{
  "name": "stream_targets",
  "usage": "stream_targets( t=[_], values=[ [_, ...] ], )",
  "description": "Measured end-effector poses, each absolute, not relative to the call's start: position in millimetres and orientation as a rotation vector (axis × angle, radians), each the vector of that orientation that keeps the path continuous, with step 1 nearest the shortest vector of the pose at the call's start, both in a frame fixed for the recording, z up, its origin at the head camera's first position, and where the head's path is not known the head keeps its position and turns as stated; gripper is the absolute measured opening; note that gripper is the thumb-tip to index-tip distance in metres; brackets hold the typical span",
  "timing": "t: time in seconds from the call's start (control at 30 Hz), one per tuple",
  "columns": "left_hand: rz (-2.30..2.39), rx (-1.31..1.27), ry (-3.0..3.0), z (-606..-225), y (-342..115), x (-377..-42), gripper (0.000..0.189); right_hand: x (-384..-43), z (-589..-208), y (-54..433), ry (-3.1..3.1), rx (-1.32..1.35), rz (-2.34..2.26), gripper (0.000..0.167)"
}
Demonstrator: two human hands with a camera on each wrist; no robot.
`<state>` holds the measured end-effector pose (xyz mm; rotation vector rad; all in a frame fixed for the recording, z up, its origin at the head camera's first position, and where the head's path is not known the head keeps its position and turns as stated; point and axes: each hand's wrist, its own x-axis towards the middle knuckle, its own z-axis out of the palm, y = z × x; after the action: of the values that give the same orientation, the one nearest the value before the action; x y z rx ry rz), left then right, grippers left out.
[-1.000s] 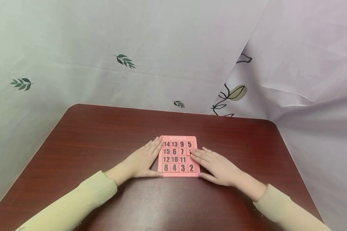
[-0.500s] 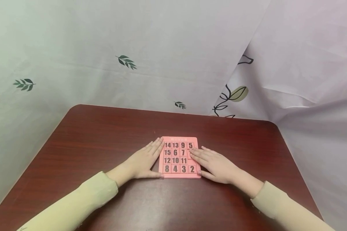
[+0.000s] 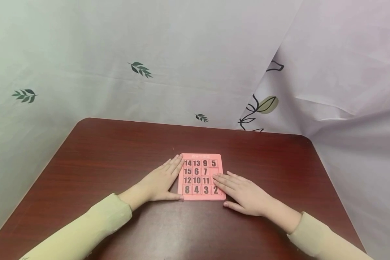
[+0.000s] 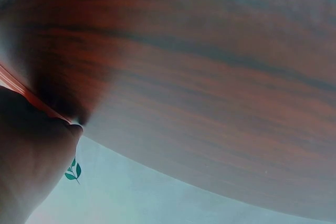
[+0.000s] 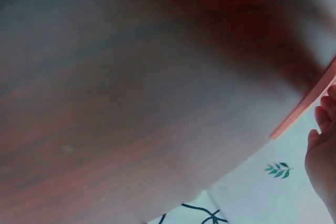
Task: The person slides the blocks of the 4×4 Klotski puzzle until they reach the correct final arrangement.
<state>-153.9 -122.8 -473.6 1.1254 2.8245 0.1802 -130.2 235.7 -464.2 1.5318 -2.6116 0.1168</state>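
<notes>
A pink number sliding puzzle (image 3: 201, 197) lies flat on the table, its tiles printed with black numbers. Along its left edge rests my left hand (image 3: 160, 182), fingers straight and the thumb at the near left corner. My right hand (image 3: 247, 193) reaches over the right edge. Its straight fingertips touch the right end of the third row and hide the tile there. A bare slot (image 3: 214, 171) shows under the 5 tile (image 3: 213, 163). Both wrist views catch only a thin pink edge of the puzzle (image 4: 31, 95) beside each hand.
The dark red-brown wooden table (image 3: 123, 144) has rounded far corners. Behind it hangs a pale curtain (image 3: 169, 47) with leaf prints, and more fabric (image 3: 351, 108) drapes on the right.
My right hand has slid toward the near edge, its fingers going from the second row to the third. The tile under them moved down, baring the slot above. My left hand stayed put.
</notes>
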Motion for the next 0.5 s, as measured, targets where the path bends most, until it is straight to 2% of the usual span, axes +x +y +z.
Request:
stream_targets(
  t=[0.5],
  values=[
    [0.175,1.114,2.817,-473.6,-123.6,-153.1,0.124,-173.3,-457.8,224.0,-2.8,1.389,0.155,0.073]
  ],
)
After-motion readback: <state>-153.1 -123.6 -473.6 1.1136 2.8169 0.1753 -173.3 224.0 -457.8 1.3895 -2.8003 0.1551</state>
